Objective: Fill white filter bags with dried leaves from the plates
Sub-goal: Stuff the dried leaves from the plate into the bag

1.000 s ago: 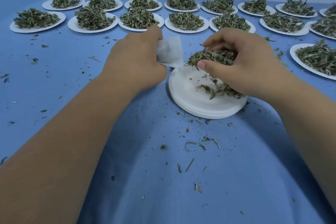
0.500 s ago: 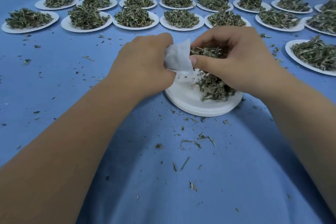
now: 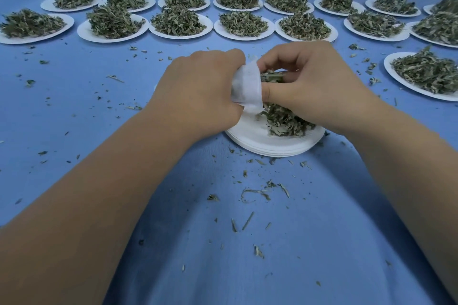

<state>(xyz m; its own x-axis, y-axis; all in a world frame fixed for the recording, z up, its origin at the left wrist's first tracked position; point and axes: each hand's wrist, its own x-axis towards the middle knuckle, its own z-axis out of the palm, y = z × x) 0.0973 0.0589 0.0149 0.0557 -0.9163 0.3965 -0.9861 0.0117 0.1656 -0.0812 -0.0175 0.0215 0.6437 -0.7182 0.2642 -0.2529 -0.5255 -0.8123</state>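
Right hand (image 3: 314, 86), curled round a pinch of dried leaves (image 3: 271, 77) and apart from the white filter bag (image 3: 247, 86) a second ago, now presses at its mouth, while left hand (image 3: 198, 91) grips the bag just above the near plate stack (image 3: 260, 146): stuffing has evidently begun.

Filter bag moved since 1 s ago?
Yes. The filter bag has shifted right, from the left rim of the plate stack to further over it, meeting the right hand gripping dried leaves.
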